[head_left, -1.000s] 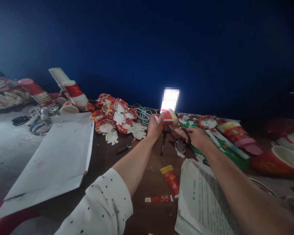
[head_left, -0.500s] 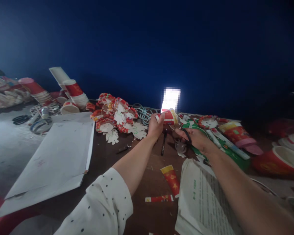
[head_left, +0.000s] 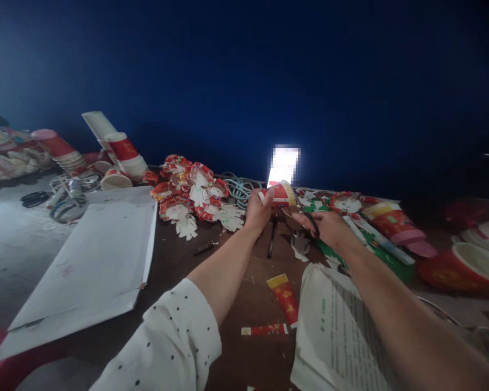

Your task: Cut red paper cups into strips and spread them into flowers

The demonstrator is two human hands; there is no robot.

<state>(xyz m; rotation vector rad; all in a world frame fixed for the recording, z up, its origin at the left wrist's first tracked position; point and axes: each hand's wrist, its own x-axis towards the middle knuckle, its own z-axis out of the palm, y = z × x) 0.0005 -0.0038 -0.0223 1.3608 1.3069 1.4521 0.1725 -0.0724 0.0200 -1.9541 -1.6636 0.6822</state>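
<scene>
Near the middle of the view, my left hand [head_left: 259, 209] is closed around a red paper cup [head_left: 282, 195] with a yellow band, tipped on its side with its rim to the right. My right hand [head_left: 325, 227] grips scissors [head_left: 311, 224] by their dark handles, close to the cup's rim. Their blades are partly hidden, so I cannot tell how far they are apart. Below the scissors lies a pale paper cut-out [head_left: 300, 247]. A black pen [head_left: 273, 237] rests on the brown table under the cup.
Several red-and-white paper figures [head_left: 199, 190] are heaped left of my hands. Stacked paper cups [head_left: 126, 152] and a white board [head_left: 93, 255] are further left. Printed sheets [head_left: 338, 326] and red cut strips [head_left: 284, 298] lie nearer me. More cups [head_left: 397, 222] stand right; a bright screen [head_left: 284, 163] is behind.
The scissors and my right hand have shifted slightly right and away from the cup's rim. The cup has turned a little in my left hand.
</scene>
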